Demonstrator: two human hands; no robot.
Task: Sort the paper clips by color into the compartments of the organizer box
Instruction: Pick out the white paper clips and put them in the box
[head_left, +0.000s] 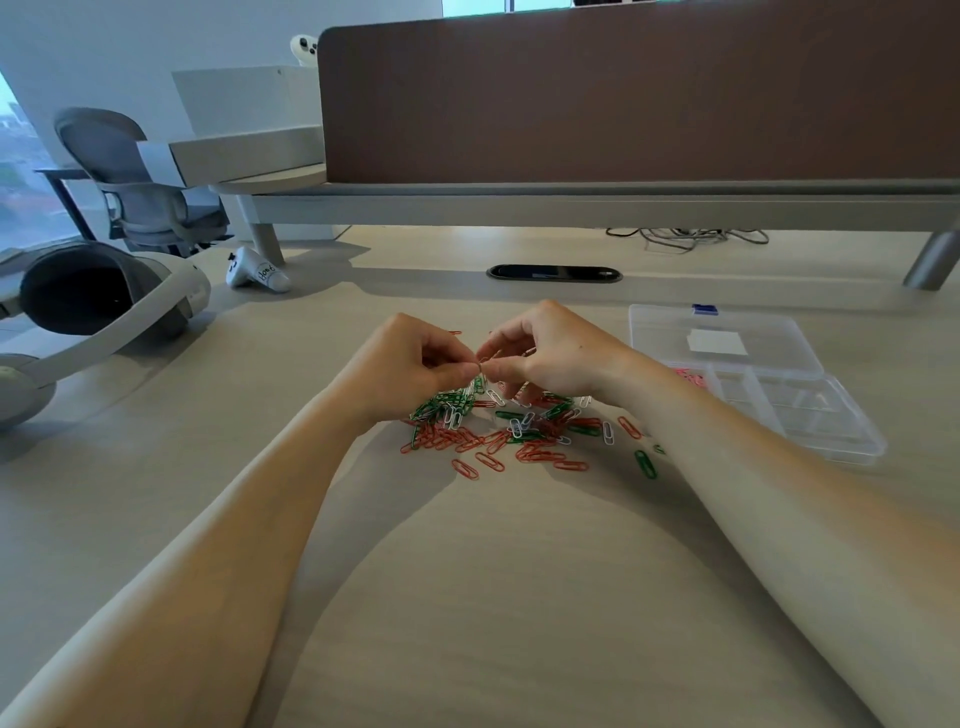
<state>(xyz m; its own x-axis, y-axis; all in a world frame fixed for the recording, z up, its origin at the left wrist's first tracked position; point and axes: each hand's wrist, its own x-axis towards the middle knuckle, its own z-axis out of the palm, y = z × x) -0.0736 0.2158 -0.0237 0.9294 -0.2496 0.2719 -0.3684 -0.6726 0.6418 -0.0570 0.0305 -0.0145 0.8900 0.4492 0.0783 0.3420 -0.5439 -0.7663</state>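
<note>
Head view: the counter (493, 571) is bounded at 12 o'clock by a raised shelf carrying a brown divider panel (623, 104), with a dark oval cable grommet (554, 273) just in front of it. The roomiest stretch is the plain surface at 6 o'clock, between the two forearms. At 9 to 10 o'clock a white VR headset (104, 301) takes up the left side, and its controller (257, 270) lies at about 11.

The organizer box (810, 415) is see-through plastic and sits at 3 o'clock from the clips, just beyond the right forearm. Its lid (717, 332) is flipped open and lies flat toward 12 o'clock, with a white label on it. The near-left compartment holds a few pink clips (691, 375). I can't make out anything else inside through the glare.

The pile of paper clips (498, 426) is loose on the counter, dead centre: red, green and white ones all tangled, mostly reds on the 6 o'clock side and a green clump at 9. A stray green clip (645, 464) lies apart at 4 o'clock.

Both hands hover right above the far side of the pile, fingertips meeting. The left hand (415, 364) and right hand (550, 358) each pinch the same small clip between thumb and forefinger. It's too tiny to tell the colour.
</note>
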